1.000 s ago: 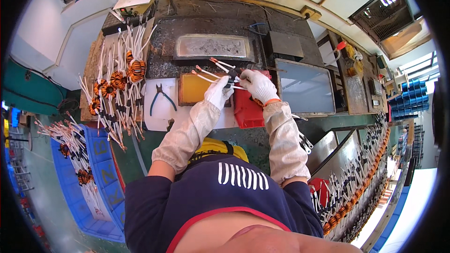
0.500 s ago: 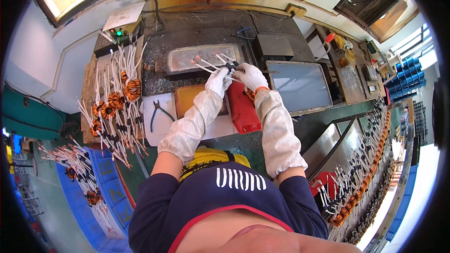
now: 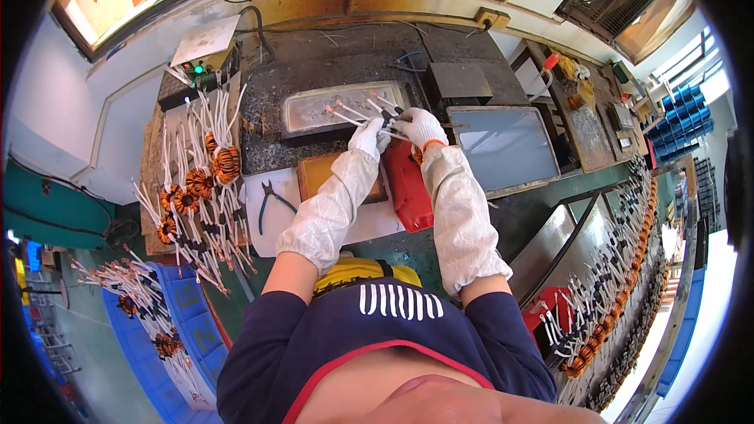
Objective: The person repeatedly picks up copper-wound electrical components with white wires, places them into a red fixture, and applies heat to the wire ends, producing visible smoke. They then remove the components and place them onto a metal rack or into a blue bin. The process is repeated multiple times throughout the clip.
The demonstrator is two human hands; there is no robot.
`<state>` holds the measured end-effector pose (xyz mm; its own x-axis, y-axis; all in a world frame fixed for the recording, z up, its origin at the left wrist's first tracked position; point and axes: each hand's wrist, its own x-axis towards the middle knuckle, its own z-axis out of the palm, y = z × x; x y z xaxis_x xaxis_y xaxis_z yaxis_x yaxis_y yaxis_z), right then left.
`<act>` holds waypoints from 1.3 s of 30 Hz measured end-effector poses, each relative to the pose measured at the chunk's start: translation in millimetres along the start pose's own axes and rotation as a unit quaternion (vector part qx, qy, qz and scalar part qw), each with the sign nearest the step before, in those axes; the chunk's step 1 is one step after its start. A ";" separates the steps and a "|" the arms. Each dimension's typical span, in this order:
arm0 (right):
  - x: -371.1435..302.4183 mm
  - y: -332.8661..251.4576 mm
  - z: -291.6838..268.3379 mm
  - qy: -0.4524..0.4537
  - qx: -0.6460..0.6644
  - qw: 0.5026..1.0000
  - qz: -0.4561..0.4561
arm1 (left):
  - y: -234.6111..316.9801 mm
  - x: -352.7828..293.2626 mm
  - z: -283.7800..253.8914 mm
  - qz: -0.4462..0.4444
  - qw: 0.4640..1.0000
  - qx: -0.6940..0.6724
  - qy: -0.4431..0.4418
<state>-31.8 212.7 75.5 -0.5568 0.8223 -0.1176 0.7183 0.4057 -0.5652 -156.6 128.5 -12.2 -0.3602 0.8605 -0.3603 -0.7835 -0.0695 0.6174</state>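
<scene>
Both my hands wear white gloves and meet above the middle of the bench. In my left hand [image 3: 367, 138] the fingers are closed around white-sleeved wire leads [image 3: 351, 115] with bare coppery ends. My right hand [image 3: 421, 127] pinches the same bundle near its black sleeves. Below the right hand, part of an orange-and-black wound ring coil [image 3: 416, 155] shows; the glove hides much of it. The lead ends point away to the left, over a rectangular metal-rimmed pot [image 3: 301, 118] with a grey surface. A red container [image 3: 406, 192] stands right under my hands.
An amber-coloured tray [image 3: 312, 179] and cutting pliers [image 3: 271, 198] lie left of the red container. Wound coils with leads [image 3: 226, 165] are heaped at the bench's left. A grey-topped rectangular tray [image 3: 503, 145] sits right; rows of coils [image 3: 609, 326] fill a rack at lower right.
The view has shifted slightly, so the bench things sit a little lower. My hands keep hold of the leads, whose ends have swung slightly to the right.
</scene>
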 end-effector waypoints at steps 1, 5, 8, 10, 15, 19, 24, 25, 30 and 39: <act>2.8 3.5 0.2 -0.001 -0.004 1.000 0.002 | 0.0 0.3 1.9 -0.003 1.000 -0.002 0.001; 2.8 -8.3 2.0 -0.007 -0.012 1.000 0.000 | 2.1 7.3 -13.2 -0.008 0.999 -0.019 -0.039; 8.2 -6.1 5.4 -0.003 -0.027 1.000 -0.001 | -0.2 11.7 -17.3 -0.012 0.999 -0.022 -0.045; 12.0 -1.8 7.6 -0.002 -0.034 0.999 0.000 | -1.0 11.7 -15.9 -0.009 0.999 -0.019 -0.045; 15.5 0.8 9.4 -0.005 -0.046 0.999 0.005 | 4.3 0.2 -0.9 -0.006 1.000 0.001 -0.008; 11.4 -12.6 4.2 -0.020 -0.041 0.999 0.017 | 9.7 -4.7 -1.2 -0.018 1.000 -0.016 0.002; 16.1 -14.0 2.5 -0.048 -0.063 0.995 0.068 | 10.5 -1.4 -7.0 -0.044 0.998 -0.027 -0.036; 17.5 -10.4 3.6 -0.046 -0.064 0.995 0.067 | 9.6 -0.9 -3.9 -0.047 0.998 -0.030 -0.027; 22.7 -9.2 7.9 -0.049 -0.069 0.994 0.069 | -1.8 18.6 -17.1 -0.052 0.996 -0.067 0.008; 37.9 -4.7 18.8 -0.052 -0.092 0.988 0.115 | -4.7 27.1 -28.8 -0.087 0.993 -0.080 -0.020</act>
<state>-64.1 234.4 58.4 -0.4025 0.8594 -0.3153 0.8896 0.2860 -0.3561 -177.2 137.6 -45.0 -0.1953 0.8854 -0.4218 -0.9034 0.0050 0.4288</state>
